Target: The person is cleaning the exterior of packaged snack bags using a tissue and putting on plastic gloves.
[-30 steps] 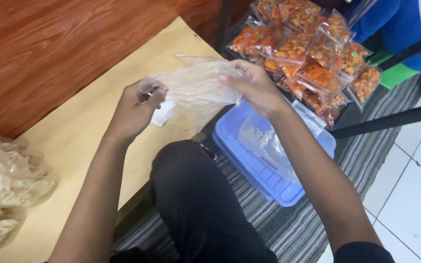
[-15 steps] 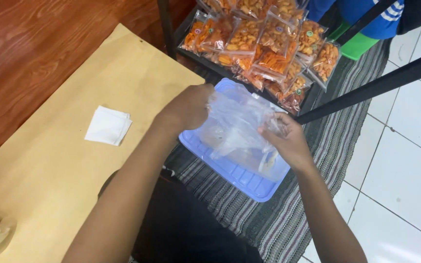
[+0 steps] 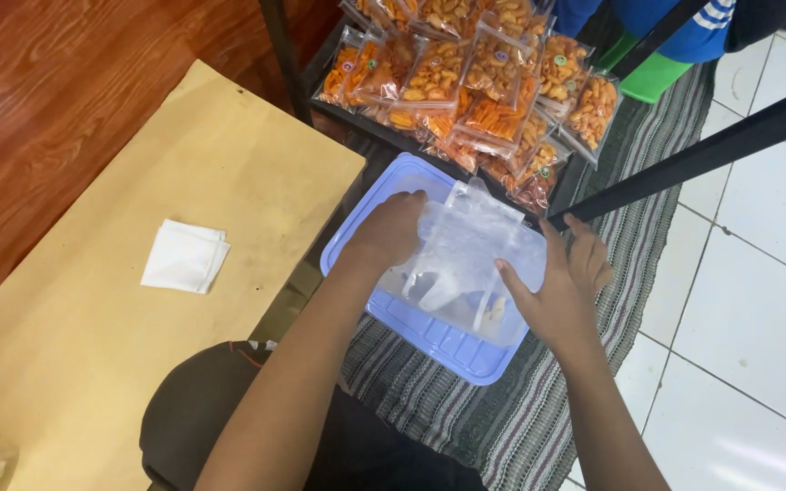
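Half a second before, both hands had held the clear bag up over the tub; now the bag [image 3: 473, 259] lay lower, down in the blue tub [image 3: 429, 332], and the view had swung so the white packet [image 3: 185, 256] on the tan board [image 3: 138, 300] showed further left. The left hand [image 3: 387, 232] had sunk to the bag's left edge, fingers curled and pressed together on the plastic. The right hand [image 3: 561, 286] rested at the bag's right side, fingers spread, thumb laid on the film. The bag was see-through, crumpled and glossy, with a zip strip at its far edge and a few pale bits near its near end. Filled orange snack packs [image 3: 475, 86] lay on the far rack, beyond the tub, above a striped mat [image 3: 466, 418]
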